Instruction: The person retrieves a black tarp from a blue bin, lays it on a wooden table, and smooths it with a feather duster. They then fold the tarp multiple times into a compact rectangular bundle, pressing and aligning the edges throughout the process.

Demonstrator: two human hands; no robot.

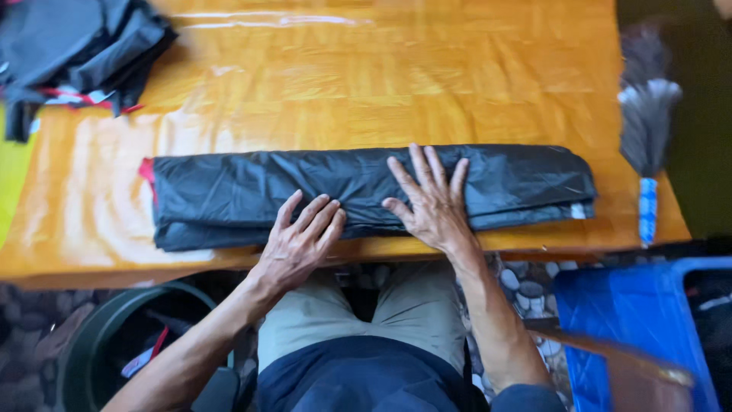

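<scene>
Head view. Glossy orange-brown wooden table is seen from above, covered by a clear, wrinkled plastic sheet that catches glare near the far edge. A dark grey folded garment is laid lengthwise along the near edge of the table, folded into a long flat band; a sliver of red is visible at its left end.

Left hand is pressed flat on the near fold of the garment, fingers spread and extended, nothing gripped. Right hand is likewise laid open, palm down, fingers fanned toward the far side, on the middle of the garment. The two hands are set just beside each other, not touching.

Edges: the near long edge of the garment runs close to the table's near edge. Bare tabletop is left beyond the garment, up to the far edge. A heap of dark cloth with red trim is noted at the far left corner, well apart from the hands. A grey feather duster with a blue-patterned handle lies at the right edge.

Below the table: a dark round bin at left, a blue crate at right, pebble-patterned floor between.
</scene>
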